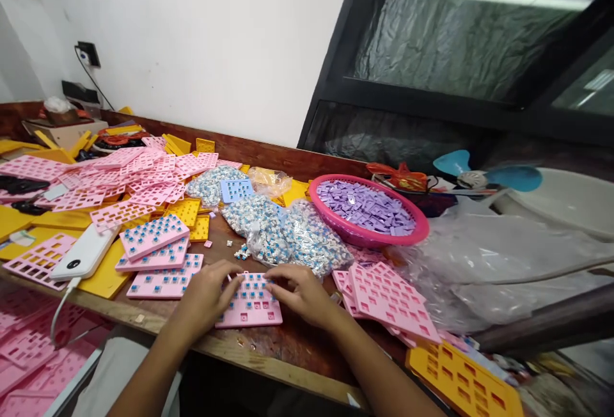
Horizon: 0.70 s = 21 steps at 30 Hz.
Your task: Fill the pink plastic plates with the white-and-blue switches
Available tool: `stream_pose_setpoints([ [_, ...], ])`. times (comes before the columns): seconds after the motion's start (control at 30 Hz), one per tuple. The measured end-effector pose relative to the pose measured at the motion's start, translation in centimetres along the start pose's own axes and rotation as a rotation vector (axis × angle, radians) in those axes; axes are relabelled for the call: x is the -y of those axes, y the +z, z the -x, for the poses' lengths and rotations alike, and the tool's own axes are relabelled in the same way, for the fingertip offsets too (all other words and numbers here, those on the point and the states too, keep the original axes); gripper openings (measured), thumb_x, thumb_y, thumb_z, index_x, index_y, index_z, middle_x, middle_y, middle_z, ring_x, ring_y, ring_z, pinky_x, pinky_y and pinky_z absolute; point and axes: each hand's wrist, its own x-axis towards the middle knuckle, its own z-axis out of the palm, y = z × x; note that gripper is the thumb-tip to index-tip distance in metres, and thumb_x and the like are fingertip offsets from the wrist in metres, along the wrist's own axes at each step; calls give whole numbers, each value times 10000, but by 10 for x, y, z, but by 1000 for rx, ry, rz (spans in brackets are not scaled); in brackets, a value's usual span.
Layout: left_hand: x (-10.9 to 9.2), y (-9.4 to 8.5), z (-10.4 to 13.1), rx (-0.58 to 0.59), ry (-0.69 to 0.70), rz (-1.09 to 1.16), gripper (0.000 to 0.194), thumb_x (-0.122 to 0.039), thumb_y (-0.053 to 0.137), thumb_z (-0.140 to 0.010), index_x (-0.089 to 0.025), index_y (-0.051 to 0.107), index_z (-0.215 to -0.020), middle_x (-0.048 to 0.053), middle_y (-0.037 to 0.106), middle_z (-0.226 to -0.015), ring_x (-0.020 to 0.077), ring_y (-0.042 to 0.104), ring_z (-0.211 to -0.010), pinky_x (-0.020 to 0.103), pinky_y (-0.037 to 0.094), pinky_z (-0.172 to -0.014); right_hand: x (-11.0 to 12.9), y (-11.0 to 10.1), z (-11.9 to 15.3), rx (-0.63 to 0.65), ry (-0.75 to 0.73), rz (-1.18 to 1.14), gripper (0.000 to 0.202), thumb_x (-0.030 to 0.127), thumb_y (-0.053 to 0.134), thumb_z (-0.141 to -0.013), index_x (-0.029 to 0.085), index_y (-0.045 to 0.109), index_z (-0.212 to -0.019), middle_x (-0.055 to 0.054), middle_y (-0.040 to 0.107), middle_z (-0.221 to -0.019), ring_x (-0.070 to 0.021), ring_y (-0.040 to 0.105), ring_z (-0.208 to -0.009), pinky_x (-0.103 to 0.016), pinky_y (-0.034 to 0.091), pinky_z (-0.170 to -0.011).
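Observation:
A pink keyboard plate (249, 318) lies flat at the table's front edge, with blue-stemmed key switches (249, 295) in its upper rows. Several sockets along its lower part hold no switch. My left hand (211, 289) grips the plate's upper left, thumb and forefinger bent over the switches. At the upper right, my right hand (302, 292) has its fingers closed against the edge and top row. The fingers hide some switches at both sides. Behind the hands are clear bags of blue-and-white switches (259, 225), with a few loose switches (242, 252) beside them.
Pink plates with switches (165, 276) are stacked to the left, near a white power bank (86, 254) with a cable. A pink basket (422, 228) holds purple pieces. Bare pink plates (388, 298) and a yellow plate (465, 378) lie right. Plastic sheeting (455, 263) covers the far right.

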Motion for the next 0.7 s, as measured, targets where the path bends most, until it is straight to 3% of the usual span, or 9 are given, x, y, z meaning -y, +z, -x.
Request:
stream_pose_setpoints([
  [0.07,6,-7,-18,-5,-13,-127,236,-276,497,-992,-219,701,-1096,81,714,-1086,222,668,-973,317,476,-837,-2,2,0,59,-64,5,165,324,650,-957,215,761,-1013,-45,762,-976,-185,679,-884,-302,482,-836],
  [0.13,12,-9,-35,65,-4,-266,235,-209,527,-958,-223,708,-1108,88,707,-1094,232,673,-989,316,474,-848,-4,5,1,85,-113,63,159,336,668,-949,214,771,-956,-44,748,-924,-183,666,-869,-296,469,-818],
  [0.23,19,-4,-54,204,17,-363,281,-172,589,-904,-244,703,-1151,90,704,-1149,251,684,-1005,325,485,-858,-9,11,3,59,-140,159,146,348,718,-909,215,777,-902,-57,717,-918,-196,641,-883,-289,453,-768],
  [0.3,23,1,-61,238,32,-355,320,-161,614,-883,-248,693,-1181,92,699,-1212,261,678,-1058,332,488,-894,-12,14,3,66,-146,173,107,321,754,-879,217,777,-880,-50,716,-902,-192,641,-866,-284,447,-753],
  [0.4,27,6,-69,248,39,-318,345,-146,637,-857,-242,695,-1183,92,707,-1229,256,660,-1124,327,480,-947,-14,15,2,88,-155,173,65,290,777,-858,225,779,-852,-27,732,-852,-184,650,-833,-289,439,-763],
  [0.7,31,9,-79,167,-37,-326,156,-164,557,-893,-176,700,-954,114,733,-1048,247,672,-1020,315,488,-881,-11,11,2,99,-122,226,106,304,807,-832,207,767,-818,-26,712,-860,-188,626,-869,-285,439,-782],
])
